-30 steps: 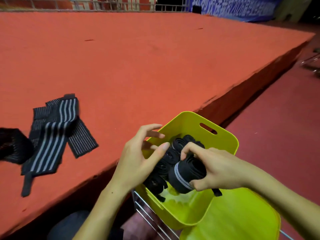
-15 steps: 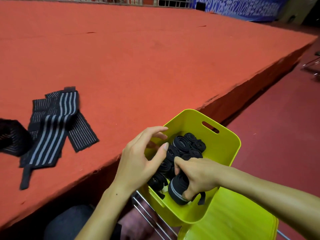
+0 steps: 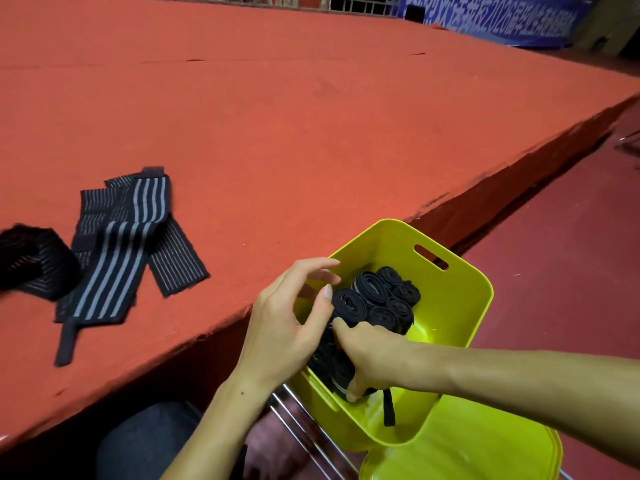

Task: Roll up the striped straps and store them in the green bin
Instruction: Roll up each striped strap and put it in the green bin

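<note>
Your right hand (image 3: 374,355) is down inside the green bin (image 3: 460,306), fingers curled around a rolled strap (image 3: 341,374) that you are pressing in against the bin's near wall, its loose tab end (image 3: 388,408) dangling below your fingers. Your left hand (image 3: 287,327) hovers at the bin's near-left rim with relaxed, spread fingers, gripping nothing.

Judging by the look, these straps are light, soft, elastic cloth. A roll will likely want to spring loose the moment you let go, so hold it across its round body, thumb on one side and fingers on the other, and wedge it tight against its neighbours before releasing. Tuck that hanging tab in, since it could snag or let the roll unwind.

The other rolled straps (image 3: 377,299) already in the bin are black coils standing on end, packed touching one another toward the left and far side, with bare bin floor to the right. On the red desk (image 3: 311,133), well apart from the bin, loose striped straps (image 3: 121,244) lie flat and overlapping: black bands with pale grey lengthwise stripes, some broad, some fine, one ending in a narrow black tab. A darker bundle (image 3: 31,261) sits just left of them, too blurred to identify. Take each flat strap by one end to begin rolling.
</note>
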Demonstrator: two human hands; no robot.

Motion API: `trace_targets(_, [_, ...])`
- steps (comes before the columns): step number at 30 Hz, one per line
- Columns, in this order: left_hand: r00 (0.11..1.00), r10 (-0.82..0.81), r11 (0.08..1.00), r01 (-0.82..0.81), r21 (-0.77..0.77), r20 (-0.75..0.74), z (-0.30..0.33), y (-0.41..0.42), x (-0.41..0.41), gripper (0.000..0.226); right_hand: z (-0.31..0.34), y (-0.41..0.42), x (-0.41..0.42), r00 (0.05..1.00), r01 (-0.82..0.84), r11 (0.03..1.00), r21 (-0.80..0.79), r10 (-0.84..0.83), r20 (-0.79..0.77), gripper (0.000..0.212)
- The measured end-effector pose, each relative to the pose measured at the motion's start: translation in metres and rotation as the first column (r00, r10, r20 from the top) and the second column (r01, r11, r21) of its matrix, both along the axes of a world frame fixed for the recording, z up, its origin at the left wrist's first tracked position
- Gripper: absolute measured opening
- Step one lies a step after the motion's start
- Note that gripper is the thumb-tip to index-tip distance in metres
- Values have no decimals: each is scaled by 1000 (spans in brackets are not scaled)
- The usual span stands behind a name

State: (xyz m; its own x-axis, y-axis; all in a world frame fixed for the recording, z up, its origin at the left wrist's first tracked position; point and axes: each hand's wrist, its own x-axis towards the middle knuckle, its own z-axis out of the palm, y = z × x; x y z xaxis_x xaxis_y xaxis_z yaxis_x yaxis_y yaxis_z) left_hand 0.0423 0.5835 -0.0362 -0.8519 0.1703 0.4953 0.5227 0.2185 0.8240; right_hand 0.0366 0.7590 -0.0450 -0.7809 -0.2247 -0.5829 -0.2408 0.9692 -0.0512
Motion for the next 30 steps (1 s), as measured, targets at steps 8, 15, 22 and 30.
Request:
trace_targets(8, [999, 18, 1000, -18, -21, -30, -4, -7, 2, 39, 2, 5, 1, 995, -38, 998, 56, 43, -88, 98])
trace_targets(15, [994, 81, 994, -86, -60, -74, -5, -15, 8, 38, 13, 9, 10, 964, -83, 984, 156, 119, -239, 100])
trace_targets(22, [996, 86, 994, -87, -68, -27, -1, -27, 13, 43, 45, 24, 23, 943, -40, 990, -139, -9, -332, 76])
trace_targets(30, [996, 85, 996, -84, -28, 20, 16, -54, 30, 49, 85, 17, 47, 915, 18, 840, -543, -232, -330, 62])
